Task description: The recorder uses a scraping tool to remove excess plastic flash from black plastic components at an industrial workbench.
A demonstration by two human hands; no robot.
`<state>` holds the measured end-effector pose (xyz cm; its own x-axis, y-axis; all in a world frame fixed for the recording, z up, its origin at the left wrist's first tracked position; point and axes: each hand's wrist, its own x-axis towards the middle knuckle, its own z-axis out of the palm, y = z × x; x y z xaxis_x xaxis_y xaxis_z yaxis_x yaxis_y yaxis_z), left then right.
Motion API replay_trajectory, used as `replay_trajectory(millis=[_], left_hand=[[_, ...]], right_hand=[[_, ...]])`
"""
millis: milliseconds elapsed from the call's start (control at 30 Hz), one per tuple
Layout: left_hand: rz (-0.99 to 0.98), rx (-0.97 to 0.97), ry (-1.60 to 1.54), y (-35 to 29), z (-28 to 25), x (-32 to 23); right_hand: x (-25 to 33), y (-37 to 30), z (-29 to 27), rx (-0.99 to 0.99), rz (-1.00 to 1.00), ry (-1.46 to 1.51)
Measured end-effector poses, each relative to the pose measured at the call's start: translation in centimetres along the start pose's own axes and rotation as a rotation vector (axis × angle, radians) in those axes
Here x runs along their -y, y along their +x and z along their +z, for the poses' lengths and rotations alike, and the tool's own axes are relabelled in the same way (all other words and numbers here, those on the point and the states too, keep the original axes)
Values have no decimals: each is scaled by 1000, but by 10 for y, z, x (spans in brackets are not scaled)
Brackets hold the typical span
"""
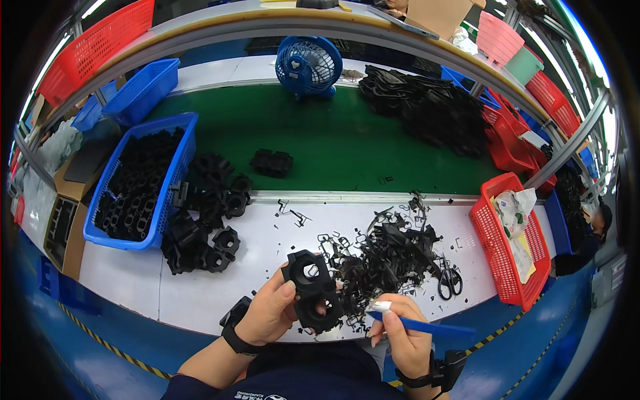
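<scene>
Near the front edge of the table, my left hand (267, 313) is closed around a black plastic part with two large round openings (316, 287). The part is tilted up over the white tabletop. Just to its right, my right hand (408, 337) grips a slim tool with a flat blue handle (440, 327); its working tip is too small to make out. The thumb and fingers pinch it, and the tool is apart from the black part. Beyond both hands lies a heap of thin black plastic scraps (393, 250).
Black-handled scissors (449, 280) lie right of the scraps. A blue basket of black parts (93, 235) stands left, beside a pile of similar parts (193, 240). A red basket (510, 267) holds bags at right. A blue fan (308, 67) stands beyond the green mat (320, 147).
</scene>
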<state>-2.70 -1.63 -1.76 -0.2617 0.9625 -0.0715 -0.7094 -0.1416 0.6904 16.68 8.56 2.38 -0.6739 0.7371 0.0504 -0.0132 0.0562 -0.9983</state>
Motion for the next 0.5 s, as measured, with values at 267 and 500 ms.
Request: replay_trajectory(millis=[267, 500], left_hand=[[-93, 78, 99, -5, 3, -2], [14, -39, 288, -6, 15, -4]], right_hand=[[13, 6, 8, 95, -584, -510], [13, 11, 15, 97, -685, -608]])
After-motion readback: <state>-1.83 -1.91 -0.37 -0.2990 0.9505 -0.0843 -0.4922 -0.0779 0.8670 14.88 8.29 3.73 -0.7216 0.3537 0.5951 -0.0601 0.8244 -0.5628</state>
